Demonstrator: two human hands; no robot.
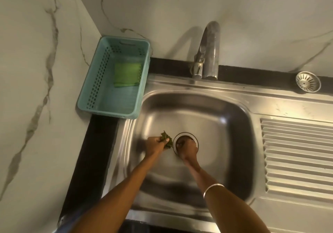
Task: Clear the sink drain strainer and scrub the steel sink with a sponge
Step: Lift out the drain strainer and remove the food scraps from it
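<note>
Sink drain (186, 135) under both hands (185, 149)

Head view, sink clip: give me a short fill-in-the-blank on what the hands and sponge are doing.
1. The left hand grips a clump of green ____.
2. The right hand reaches into the ____ of the sink.
3. The sponge lies in the ____.
4. The strainer sits on the rim, to the ____ of the tap.

Missing: scraps; drain; basket; right
</note>
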